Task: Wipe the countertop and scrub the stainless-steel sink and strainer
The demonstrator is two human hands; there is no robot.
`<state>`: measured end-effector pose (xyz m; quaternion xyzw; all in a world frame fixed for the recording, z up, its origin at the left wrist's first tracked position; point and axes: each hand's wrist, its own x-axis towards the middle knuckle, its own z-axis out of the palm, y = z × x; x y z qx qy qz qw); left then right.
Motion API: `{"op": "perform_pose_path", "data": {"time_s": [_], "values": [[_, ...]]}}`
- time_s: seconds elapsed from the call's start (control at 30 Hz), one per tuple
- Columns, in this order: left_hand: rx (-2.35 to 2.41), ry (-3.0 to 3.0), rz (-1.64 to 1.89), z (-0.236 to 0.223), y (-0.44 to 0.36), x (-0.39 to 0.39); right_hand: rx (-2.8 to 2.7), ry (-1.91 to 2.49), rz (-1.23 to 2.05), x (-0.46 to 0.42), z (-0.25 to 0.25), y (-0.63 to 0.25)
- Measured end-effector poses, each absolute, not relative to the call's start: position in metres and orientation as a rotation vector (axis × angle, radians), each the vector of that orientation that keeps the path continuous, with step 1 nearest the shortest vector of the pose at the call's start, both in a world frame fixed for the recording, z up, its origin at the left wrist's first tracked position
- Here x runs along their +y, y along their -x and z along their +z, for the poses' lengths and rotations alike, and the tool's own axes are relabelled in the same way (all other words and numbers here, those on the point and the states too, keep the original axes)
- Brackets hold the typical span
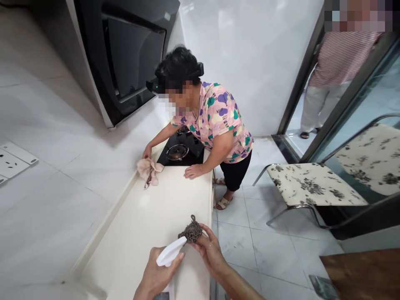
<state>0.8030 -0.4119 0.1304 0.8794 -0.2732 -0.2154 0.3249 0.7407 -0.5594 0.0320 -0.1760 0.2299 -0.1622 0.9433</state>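
My left hand (156,275) is wrapped round a white spray bottle (170,253) at the bottom of the view, its nozzle pointing right. My right hand (209,248) pinches a dark, wiry scouring pad (191,231) right in front of the nozzle, above the cream countertop (146,221). Both hands hover over the counter's near end, close to its right edge.
A person in a patterned shirt leans on the counter's far end, holding a pink cloth (149,170) beside a black gas hob (181,150). A black range hood (131,54) hangs on the wall. A floral chair (312,183) stands right; another person stands in the doorway (328,79).
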Motion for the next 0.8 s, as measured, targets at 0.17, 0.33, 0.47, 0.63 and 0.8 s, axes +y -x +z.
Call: {"op": "perform_pose_path", "data": {"time_s": [0.17, 0.33, 0.47, 0.63, 0.8], "values": [[-0.694, -2.364, -0.537, 0.128, -0.815, -0.412, 0.476, 0.350, -0.281, -0.558, 0.028, -0.750], [-0.497, -2.347, -0.497, 0.131, -0.817, -0.403, 0.463, 0.334, -0.215, -0.554, 0.030, -0.760], [-0.171, -2.380, -0.178, 0.132, -0.826, -0.369, 0.475, 0.302, -0.156, -0.551, 0.028, -0.766], [0.209, -2.343, 0.372, 0.127, -0.837, -0.318, 0.528, 0.341, -0.094, -0.547, 0.006, -0.765], [0.630, -2.086, 0.748, 0.114, -0.846, -0.293, 0.575, 0.395, 0.002, -0.537, -0.020, -0.751]]}}
